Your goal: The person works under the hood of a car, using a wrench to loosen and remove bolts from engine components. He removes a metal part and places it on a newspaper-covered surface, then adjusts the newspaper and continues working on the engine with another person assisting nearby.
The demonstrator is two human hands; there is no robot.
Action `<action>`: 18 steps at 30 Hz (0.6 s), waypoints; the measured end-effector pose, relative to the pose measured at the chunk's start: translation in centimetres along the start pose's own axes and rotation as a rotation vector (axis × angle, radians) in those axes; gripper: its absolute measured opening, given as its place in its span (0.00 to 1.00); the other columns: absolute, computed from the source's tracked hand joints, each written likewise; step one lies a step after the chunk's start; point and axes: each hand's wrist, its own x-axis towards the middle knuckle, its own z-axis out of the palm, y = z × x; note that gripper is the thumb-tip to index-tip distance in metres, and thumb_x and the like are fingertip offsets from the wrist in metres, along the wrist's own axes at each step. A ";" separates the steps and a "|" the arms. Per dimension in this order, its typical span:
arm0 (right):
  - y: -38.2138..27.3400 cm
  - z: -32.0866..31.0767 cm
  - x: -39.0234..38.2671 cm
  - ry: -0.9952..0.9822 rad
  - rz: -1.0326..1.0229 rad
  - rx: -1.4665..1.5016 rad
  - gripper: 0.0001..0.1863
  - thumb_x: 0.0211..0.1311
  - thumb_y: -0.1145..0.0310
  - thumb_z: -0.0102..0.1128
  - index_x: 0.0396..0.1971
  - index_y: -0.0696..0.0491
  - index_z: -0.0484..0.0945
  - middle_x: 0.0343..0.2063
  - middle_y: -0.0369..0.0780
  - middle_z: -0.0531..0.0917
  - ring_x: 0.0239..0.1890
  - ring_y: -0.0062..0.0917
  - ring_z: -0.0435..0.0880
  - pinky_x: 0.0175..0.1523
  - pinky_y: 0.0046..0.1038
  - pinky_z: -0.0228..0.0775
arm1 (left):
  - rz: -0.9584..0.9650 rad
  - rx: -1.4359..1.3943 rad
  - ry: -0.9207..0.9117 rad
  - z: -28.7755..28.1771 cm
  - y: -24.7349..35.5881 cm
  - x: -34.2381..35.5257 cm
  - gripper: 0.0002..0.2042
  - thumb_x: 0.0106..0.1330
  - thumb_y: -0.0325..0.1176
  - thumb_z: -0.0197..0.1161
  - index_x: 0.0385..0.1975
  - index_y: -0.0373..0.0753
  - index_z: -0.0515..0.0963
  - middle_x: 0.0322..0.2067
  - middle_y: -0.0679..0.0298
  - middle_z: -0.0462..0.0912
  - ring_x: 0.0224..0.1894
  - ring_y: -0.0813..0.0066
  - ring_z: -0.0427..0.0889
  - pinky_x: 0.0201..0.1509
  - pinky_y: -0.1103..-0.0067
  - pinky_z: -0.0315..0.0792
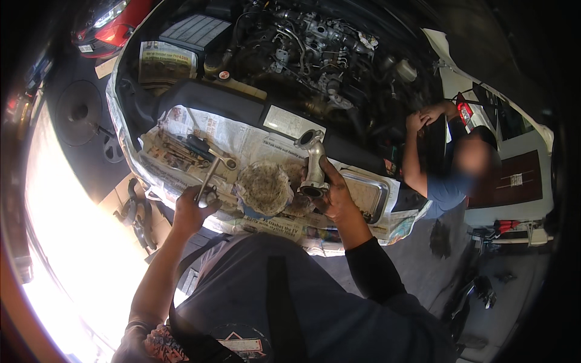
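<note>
My right hand [336, 193] grips a curved, flanged metal pipe [315, 163], holding it upright above the newspaper with its open lower end toward me. At the near left edge of the newspaper-covered car front, my left hand [192, 213] is closed around a slim metal bar tool [209, 178]. Its exact kind is hard to make out. Between my hands sits a round, grime-stained bowl [263, 187]. Beyond my left hand, a ring spanner [229, 163] lies among several loose tools [178, 152] on the dirty paper.
An exposed engine [315, 54] fills the bay ahead. To the right of my right hand lies a rectangular metal tray [378, 192]. Another person [448, 181] leans in from the right, hands [430, 115] over the bay's edge. An air filter [195, 31] rests at the far left.
</note>
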 end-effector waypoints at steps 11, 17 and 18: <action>2.5 3.4 -2.3 -0.189 0.077 -0.207 0.31 0.71 0.45 0.71 0.59 0.56 0.79 0.43 0.39 0.87 0.42 0.23 0.91 0.46 0.31 0.90 | 0.246 -0.375 -0.088 -0.7 14.0 2.1 0.27 0.61 0.34 0.84 0.60 0.35 0.83 0.33 0.72 0.82 0.31 0.87 0.70 0.35 0.82 0.67; 2.5 4.8 -4.1 -0.186 0.075 -0.310 0.34 0.72 0.49 0.71 0.65 0.58 0.75 0.44 0.38 0.87 0.43 0.23 0.90 0.48 0.30 0.88 | 0.394 -0.372 -0.246 -0.8 15.7 2.5 0.27 0.59 0.30 0.85 0.58 0.32 0.83 0.49 0.63 0.86 0.50 0.78 0.81 0.59 0.77 0.75; 2.6 4.8 -4.3 -0.197 0.068 -0.301 0.34 0.72 0.49 0.71 0.66 0.58 0.74 0.44 0.38 0.87 0.43 0.23 0.90 0.48 0.30 0.88 | 0.418 -0.371 -0.253 -0.7 15.8 2.5 0.27 0.59 0.30 0.85 0.58 0.32 0.83 0.49 0.63 0.86 0.51 0.77 0.81 0.59 0.77 0.75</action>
